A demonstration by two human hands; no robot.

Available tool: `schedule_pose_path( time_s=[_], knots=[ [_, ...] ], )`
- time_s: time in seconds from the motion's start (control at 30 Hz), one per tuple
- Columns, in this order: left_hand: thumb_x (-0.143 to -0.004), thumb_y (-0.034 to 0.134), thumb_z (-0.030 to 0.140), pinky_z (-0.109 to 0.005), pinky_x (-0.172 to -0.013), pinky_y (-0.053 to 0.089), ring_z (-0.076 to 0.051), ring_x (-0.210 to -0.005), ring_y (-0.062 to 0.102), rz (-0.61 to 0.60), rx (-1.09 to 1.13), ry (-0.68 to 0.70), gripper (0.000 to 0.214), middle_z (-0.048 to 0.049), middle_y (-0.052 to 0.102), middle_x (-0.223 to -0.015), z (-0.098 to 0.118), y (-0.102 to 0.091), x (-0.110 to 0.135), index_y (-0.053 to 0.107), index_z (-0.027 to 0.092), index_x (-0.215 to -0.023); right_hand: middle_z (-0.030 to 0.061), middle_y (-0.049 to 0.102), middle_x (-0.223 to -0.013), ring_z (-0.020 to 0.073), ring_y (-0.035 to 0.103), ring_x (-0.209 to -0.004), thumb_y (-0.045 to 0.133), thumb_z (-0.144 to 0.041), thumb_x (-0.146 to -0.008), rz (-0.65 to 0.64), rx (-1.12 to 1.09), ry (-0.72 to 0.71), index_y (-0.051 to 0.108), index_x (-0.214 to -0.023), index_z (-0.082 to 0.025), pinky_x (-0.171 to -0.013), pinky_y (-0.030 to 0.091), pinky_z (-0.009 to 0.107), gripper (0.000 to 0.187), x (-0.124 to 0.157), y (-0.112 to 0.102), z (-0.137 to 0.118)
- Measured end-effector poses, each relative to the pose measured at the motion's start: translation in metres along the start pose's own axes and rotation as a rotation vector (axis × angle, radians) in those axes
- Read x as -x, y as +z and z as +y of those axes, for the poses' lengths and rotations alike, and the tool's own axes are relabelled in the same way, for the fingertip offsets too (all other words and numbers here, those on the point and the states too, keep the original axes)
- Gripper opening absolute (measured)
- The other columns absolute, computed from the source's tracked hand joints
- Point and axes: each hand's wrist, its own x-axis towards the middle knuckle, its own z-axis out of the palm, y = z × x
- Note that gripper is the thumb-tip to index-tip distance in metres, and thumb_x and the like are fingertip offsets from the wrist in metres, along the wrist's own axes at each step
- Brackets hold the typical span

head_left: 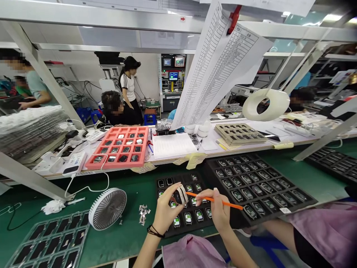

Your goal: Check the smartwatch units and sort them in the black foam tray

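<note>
The left hand (167,207) pinches a small, round-edged black-and-white watch piece (182,195) in its fingers, held above a black foam tray (193,227). The right hand (219,209) grips a thin, straight orange stick (232,205), its tip at the piece. This one seems only partly done. Square watches with green-and-white screens (188,218) sit in the tray; I cannot tell which are finished.

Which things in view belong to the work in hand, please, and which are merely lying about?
Apparently in the work:
black-and-white part, in left hand
orange stick, in right hand
black tray below

Apparently just nearby:
white fan
small scraps
</note>
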Motion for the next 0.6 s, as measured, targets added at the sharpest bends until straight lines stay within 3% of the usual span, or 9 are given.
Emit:
schedule_pose_path(
  time_s=[0.6],
  knots=[
    [-0.067,0.058,0.003,-0.03,-0.074,0.059,-0.025,-0.109,0.062,0.022,-0.078,0.032,0.055,-0.0085,0.066,-0.12,-0.012,-0.002,0.004,0.058,0.021,-0.119,0.0036,0.067,-0.056,0.0158,0.061,-0.048,0.031,-0.035,-0.098,0.012,0.161,-0.091,0.07,-0.068,-0.019,-0.052,0.05,0.031,0.051,-0.005,0.015,0.002]
  ],
)
